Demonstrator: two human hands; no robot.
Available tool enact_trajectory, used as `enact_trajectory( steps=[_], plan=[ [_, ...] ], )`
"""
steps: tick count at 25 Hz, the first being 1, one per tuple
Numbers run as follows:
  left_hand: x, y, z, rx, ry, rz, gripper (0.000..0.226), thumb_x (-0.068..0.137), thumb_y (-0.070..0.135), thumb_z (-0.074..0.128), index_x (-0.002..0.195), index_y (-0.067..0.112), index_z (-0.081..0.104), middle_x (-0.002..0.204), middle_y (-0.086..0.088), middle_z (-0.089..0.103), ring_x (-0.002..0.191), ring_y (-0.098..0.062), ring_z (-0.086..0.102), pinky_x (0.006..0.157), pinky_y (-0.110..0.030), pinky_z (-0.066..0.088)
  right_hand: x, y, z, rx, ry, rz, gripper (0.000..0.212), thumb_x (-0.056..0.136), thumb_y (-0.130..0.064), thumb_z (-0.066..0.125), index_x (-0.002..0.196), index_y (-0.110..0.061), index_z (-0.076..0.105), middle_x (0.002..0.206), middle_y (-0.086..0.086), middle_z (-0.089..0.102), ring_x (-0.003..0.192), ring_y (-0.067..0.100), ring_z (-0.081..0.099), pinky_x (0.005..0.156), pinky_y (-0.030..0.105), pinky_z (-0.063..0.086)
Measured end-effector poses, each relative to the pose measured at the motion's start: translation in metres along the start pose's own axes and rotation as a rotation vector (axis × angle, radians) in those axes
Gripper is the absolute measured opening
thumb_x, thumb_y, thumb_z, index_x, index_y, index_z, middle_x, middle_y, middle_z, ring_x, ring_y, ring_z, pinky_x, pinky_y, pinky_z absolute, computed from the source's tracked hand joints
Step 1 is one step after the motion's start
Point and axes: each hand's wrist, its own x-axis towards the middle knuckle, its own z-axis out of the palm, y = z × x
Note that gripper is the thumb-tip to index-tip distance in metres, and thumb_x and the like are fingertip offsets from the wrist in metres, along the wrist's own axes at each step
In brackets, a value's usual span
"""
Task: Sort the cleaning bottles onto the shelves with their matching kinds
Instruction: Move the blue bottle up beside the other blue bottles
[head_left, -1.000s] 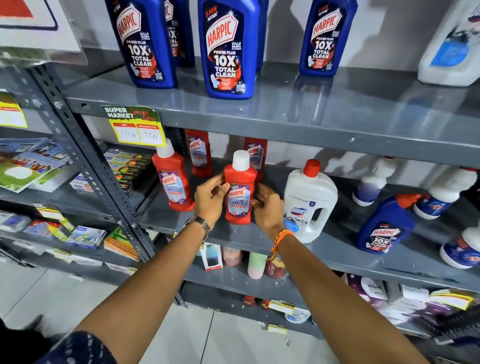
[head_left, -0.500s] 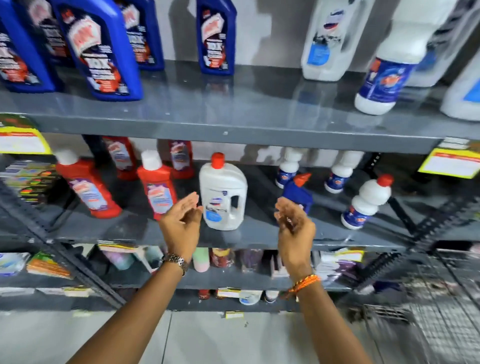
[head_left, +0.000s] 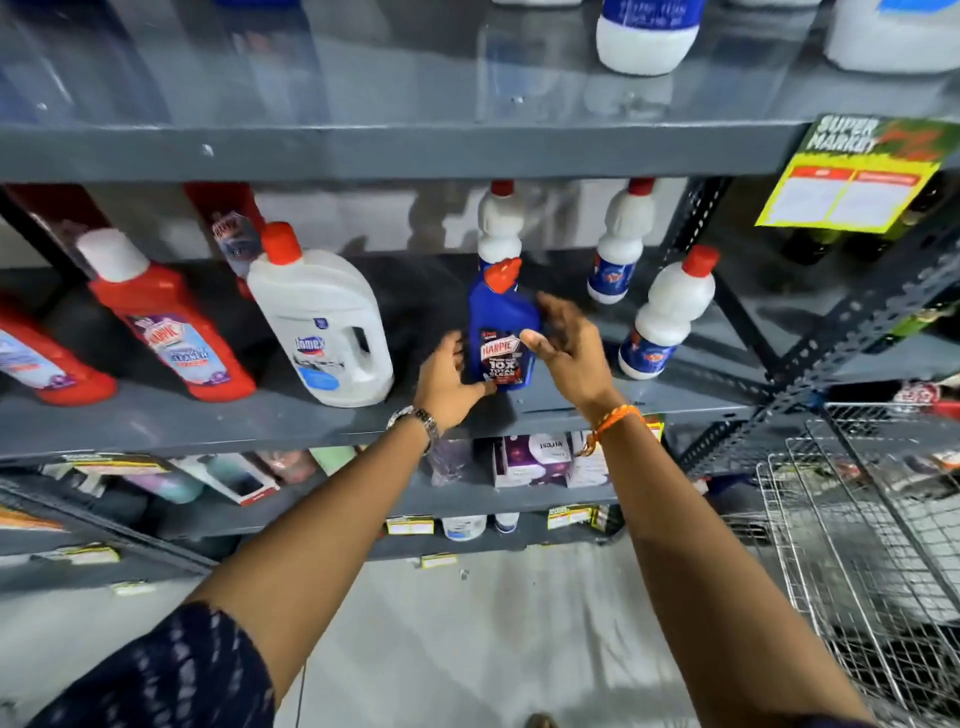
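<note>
A small blue Harpic bottle (head_left: 501, 317) with a red cap stands on the grey middle shelf (head_left: 260, 421). My left hand (head_left: 447, 379) is cupped at its lower left side, fingers spread. My right hand (head_left: 566, 343) is at its right side, thumb against the label, fingers apart. Neither hand has closed around it. To the left stand a white Domex jug (head_left: 322, 322) and red Harpic bottles (head_left: 166, 322). To the right and behind are white bottles with red caps (head_left: 670, 306). White bottles stand on the top shelf (head_left: 415, 150).
A wire shopping cart (head_left: 857, 519) stands at the lower right beside the rack's perforated upright (head_left: 831, 332). A yellow price tag (head_left: 852, 176) hangs from the top shelf's edge. Lower shelves hold boxes and small packs (head_left: 540, 457). Grey floor lies below.
My view has swung right along the rack. Both hands left the red bottle, passed the white jug and now flank the blue bottle.
</note>
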Motion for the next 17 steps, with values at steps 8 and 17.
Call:
enact_trajectory(
  steps=[8, 17],
  plan=[
    [0.004, -0.012, 0.004, 0.075, 0.099, 0.037, 0.054, 0.060, -0.002, 0.093, 0.108, 0.005, 0.070, 0.103, -0.011, 0.079, 0.098, -0.027, 0.076, 0.086, -0.048, 0.063, -0.006, 0.010, 0.004, 0.046, -0.024, -0.019, 0.043, 0.099, -0.005, 0.059, 0.141, 0.001, 0.050, 0.135, 0.020, 0.063, 0.123, 0.032, 0.064, 0.103, 0.041, 0.055],
    [-0.109, 0.033, -0.059, 0.072, 0.005, 0.186, 0.047, 0.061, -0.001, 0.091, 0.096, 0.026, 0.075, 0.087, 0.018, 0.080, 0.087, -0.003, 0.077, 0.080, -0.027, 0.062, -0.108, -0.069, 0.011, 0.169, -0.029, -0.154, 0.038, 0.099, -0.015, 0.062, 0.137, -0.011, 0.058, 0.132, 0.001, 0.068, 0.118, 0.007, 0.064, 0.094, 0.020, 0.051]
  ],
)
